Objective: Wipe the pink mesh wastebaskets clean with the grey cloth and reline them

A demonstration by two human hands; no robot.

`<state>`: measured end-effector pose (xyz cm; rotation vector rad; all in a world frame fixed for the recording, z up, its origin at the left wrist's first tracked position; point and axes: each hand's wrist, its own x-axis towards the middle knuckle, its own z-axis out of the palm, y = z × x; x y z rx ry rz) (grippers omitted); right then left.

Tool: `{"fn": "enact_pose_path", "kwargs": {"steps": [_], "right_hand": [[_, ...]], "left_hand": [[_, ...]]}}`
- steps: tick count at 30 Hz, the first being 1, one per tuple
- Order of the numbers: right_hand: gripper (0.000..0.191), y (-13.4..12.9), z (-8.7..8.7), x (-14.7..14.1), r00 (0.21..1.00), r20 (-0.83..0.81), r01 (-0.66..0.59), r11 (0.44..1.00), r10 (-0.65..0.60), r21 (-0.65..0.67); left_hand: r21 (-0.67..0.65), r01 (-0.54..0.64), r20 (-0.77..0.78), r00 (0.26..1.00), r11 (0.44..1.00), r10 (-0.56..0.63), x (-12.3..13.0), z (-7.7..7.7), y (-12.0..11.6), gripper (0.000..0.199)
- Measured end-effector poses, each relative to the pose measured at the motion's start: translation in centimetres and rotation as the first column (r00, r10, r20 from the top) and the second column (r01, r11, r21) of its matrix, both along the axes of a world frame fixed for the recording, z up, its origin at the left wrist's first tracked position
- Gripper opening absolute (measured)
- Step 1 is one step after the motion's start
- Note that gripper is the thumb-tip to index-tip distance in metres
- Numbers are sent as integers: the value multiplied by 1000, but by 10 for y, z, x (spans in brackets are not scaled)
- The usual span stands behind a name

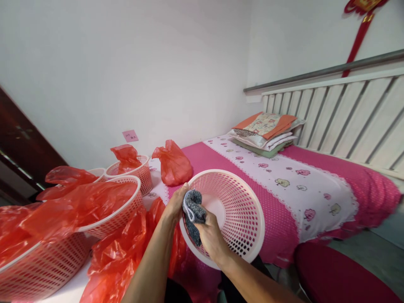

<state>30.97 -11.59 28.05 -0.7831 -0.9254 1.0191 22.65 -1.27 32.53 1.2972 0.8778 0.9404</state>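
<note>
A pink plastic basket (235,185) with perforated walls is tipped so that its mouth faces me, at the edge of the bed. My left hand (175,205) grips its left rim, with the fingers mostly hidden behind the wall. In my right hand (214,237) is a folded grey cloth (194,206) with a pale edging loop. The cloth lies over the rim and against the inner left wall, right beside my left hand. My right fingers are closed round it, partly hidden by the cloth.
More pink baskets (115,212) holding red plastic bags (104,198) crowd the left side. Another red bag (173,164) sits on the bed (268,185). Folded bedding (265,130) is stacked near the white headboard (331,113). A dark red stool (341,273) stands at lower right.
</note>
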Motion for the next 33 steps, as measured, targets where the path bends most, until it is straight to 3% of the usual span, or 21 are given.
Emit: {"fn": "enact_pose_path", "kwargs": {"steps": [5,8,10,13,16,19,24,29,33], "right_hand": [[32,-24,-1,22,958,241,-171,984,153,54],[31,-34,0,52,839,427,-360,933,338,-31],[27,-33,-3,73,786,458,-415,903,416,-108],[27,-21,-12,94,832,393,-333,919,391,-210],[30,-10,-20,102,903,351,-147,947,246,-287],[30,-6,-24,103,915,377,-28,955,143,-295],[32,-5,-35,105,906,405,14,951,118,-309],[33,-5,-45,104,921,349,-50,943,171,-330],[36,-5,-49,101,938,268,-102,917,218,-387]], "left_hand": [[112,-33,-58,998,993,40,-4,-1,6,60],[258,-50,-69,995,965,71,-7,-3,16,53],[349,-60,-87,992,935,96,-9,-4,22,48],[369,-63,-118,987,928,113,-9,-6,27,45],[379,-62,-162,978,923,132,-7,-8,26,36],[411,-63,-205,966,909,160,-6,-6,24,28],[515,-12,-341,915,857,217,-7,4,21,34],[575,115,-449,872,810,194,-11,9,20,40],[528,138,-472,868,838,154,-11,8,20,32]]}}
